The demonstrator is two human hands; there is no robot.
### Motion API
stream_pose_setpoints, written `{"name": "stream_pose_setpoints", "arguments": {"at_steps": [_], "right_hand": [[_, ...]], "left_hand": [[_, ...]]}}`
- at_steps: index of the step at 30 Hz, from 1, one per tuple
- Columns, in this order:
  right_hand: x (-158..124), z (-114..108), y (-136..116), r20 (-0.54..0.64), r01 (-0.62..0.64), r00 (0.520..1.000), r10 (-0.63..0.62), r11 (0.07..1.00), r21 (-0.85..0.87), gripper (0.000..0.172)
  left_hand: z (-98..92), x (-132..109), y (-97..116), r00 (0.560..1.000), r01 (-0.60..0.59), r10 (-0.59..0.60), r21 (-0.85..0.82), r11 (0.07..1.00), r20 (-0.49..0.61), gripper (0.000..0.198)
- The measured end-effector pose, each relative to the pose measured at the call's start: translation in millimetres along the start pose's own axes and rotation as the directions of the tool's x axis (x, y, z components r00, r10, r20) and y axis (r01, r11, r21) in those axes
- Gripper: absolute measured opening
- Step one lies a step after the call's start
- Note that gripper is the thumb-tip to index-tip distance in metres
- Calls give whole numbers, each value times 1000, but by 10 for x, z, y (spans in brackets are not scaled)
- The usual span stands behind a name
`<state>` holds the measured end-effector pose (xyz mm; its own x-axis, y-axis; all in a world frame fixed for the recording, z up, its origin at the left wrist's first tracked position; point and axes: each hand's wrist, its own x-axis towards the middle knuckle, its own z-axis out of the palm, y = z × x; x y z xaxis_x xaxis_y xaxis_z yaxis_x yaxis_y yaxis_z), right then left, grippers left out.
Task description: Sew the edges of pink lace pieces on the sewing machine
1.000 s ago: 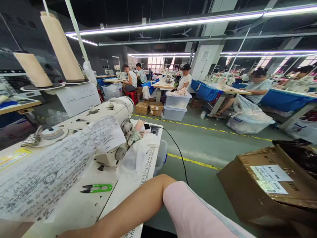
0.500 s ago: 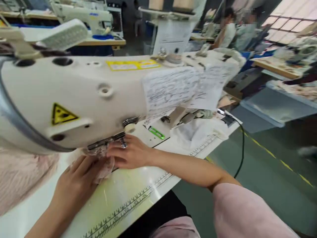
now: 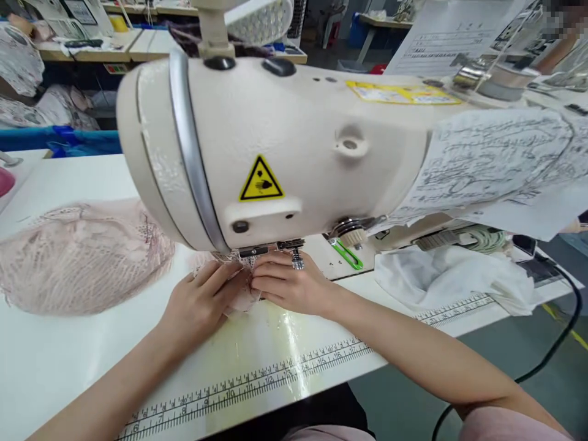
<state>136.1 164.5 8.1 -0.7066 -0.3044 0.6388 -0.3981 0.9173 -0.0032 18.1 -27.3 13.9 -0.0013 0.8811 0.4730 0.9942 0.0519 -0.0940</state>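
A cream sewing machine (image 3: 285,141) fills the upper middle of the view. Under its head, both hands press a small piece of pink lace fabric (image 3: 241,297) on the white table (image 3: 68,349). My left hand (image 3: 199,303) lies on the fabric with its fingers pinched at its edge. My right hand (image 3: 289,285), a ring on one finger, pinches the same fabric from the right, just below the presser foot. The needle area is partly hidden by the machine head.
A heap of pink lace pieces (image 3: 78,254) lies at the left. Green thread snips (image 3: 346,254) and white cloth (image 3: 441,278) sit to the right. A printed paper (image 3: 496,165) hangs on the machine. A ruler strip (image 3: 257,380) runs along the table's front edge.
The view has swung left from the factory aisle to the machine head. Both hands, out of view a second ago, stay on the lace under the machine head.
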Motion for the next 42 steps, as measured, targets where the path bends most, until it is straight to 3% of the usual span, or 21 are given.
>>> {"name": "stream_pose_setpoints", "arguments": {"at_steps": [6, 12, 19, 27, 36, 42], "right_hand": [[9, 40, -24, 5, -25, 1000, 25, 999, -20, 24], [-26, 149, -48, -38, -29, 999, 30, 999, 19, 26], [-78, 208, -72, 91, -29, 996, 25, 999, 37, 23], [-37, 213, -87, 155, -4, 988, -5, 998, 60, 20], [-12, 210, -101, 155, 5, 988, -6, 1000, 10, 23], [14, 191, -99, 37, -18, 999, 20, 998, -56, 25]], "left_hand": [[-10, 33, -8, 994, 15, -20, 47, 999, 109, 42], [-34, 41, -36, 988, 33, -41, 58, 998, 150, 46], [-55, 51, -60, 987, 14, -23, 59, 998, 159, 48], [-56, 41, -107, 989, 13, -24, 77, 997, 146, 47], [-52, 41, -117, 985, 33, -49, 97, 995, 165, 49], [-37, 27, -83, 979, 82, -105, 134, 988, 173, 50]]}}
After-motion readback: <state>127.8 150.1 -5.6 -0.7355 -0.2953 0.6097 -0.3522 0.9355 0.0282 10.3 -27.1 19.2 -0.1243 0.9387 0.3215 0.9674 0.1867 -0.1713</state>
